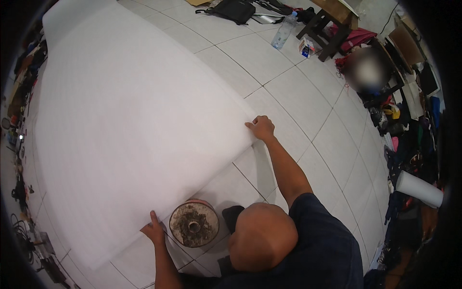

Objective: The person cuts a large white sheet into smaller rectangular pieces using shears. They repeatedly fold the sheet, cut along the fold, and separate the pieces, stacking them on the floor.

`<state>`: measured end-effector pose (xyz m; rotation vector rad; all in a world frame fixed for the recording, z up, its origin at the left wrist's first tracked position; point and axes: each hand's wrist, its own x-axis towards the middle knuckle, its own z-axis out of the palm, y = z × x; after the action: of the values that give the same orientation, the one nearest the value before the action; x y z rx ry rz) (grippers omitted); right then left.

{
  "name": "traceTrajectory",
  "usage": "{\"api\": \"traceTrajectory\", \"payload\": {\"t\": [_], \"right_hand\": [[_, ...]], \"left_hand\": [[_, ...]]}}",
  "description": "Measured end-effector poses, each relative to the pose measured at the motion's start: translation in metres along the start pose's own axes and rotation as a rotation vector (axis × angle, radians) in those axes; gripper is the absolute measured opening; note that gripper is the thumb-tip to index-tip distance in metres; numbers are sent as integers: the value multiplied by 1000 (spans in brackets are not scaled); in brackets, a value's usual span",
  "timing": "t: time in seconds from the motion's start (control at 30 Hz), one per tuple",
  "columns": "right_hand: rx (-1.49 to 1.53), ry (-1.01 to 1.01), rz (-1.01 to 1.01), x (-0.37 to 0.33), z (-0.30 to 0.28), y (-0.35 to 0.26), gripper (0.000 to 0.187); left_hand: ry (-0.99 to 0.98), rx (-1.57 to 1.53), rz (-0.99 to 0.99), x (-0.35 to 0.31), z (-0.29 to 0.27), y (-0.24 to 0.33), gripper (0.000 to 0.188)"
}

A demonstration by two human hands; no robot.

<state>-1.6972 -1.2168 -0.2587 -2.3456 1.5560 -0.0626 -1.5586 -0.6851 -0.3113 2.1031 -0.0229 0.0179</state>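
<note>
A large white sheet of smooth, thin material spreads over the left and middle of the view. My right hand grips its right-hand near corner, with fingers curled at the edge. Along the near edge, my left hand holds the sheet with its thumb sticking up; some of its fingers are hidden. Just right of my left hand, a round, stained disc-like object with a central hole and a reddish side rests on the floor, beside the sheet's edge.
My bent knee is close behind the disc. Pale floor tiles run to the right. Farther off are a water bottle, a dark stool and a black bag. Clutter and a white roll line the right side.
</note>
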Motion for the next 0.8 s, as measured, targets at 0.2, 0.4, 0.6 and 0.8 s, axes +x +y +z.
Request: {"api": "traceTrajectory", "payload": {"t": [0.2,0.4,0.6,0.8], "right_hand": [[221,30,47,41,8,48,39],[203,-98,5,54,4,48,50],[269,-186,-54,67,4,61,54],[181,-121,-65,66,1,58,46]], "left_hand": [[119,-138,-361,-6,-24,8,57],[605,136,-489,8,-60,-12,69],[98,591,370,17,-79,10,92],[-589,839,523,26,-57,34,95]]}}
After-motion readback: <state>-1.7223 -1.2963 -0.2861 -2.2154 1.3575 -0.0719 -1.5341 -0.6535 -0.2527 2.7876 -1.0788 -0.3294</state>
